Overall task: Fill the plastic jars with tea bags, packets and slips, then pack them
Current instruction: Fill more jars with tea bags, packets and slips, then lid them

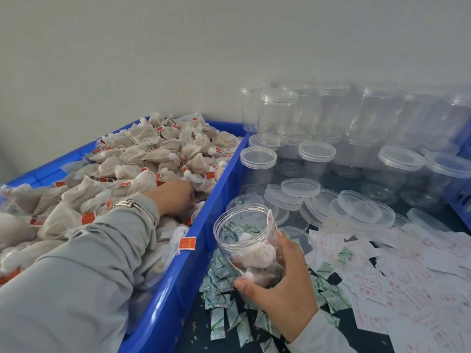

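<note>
Head view: the right hand [281, 281] is wrapped round an open, tilted plastic jar [248, 240] holding a few tea bags, just beside the blue bin [193, 263] and above the green-printed packets [220, 296] on the table. The left hand [175, 197] is buried among the bin's tea bags [142, 159]; whether it has hold of one cannot be told. Tilted that far, the jar could spill, and trailing strings may snag on the rim.

Left hand [175, 197] fingertips among tea bags [142, 159]
</note>
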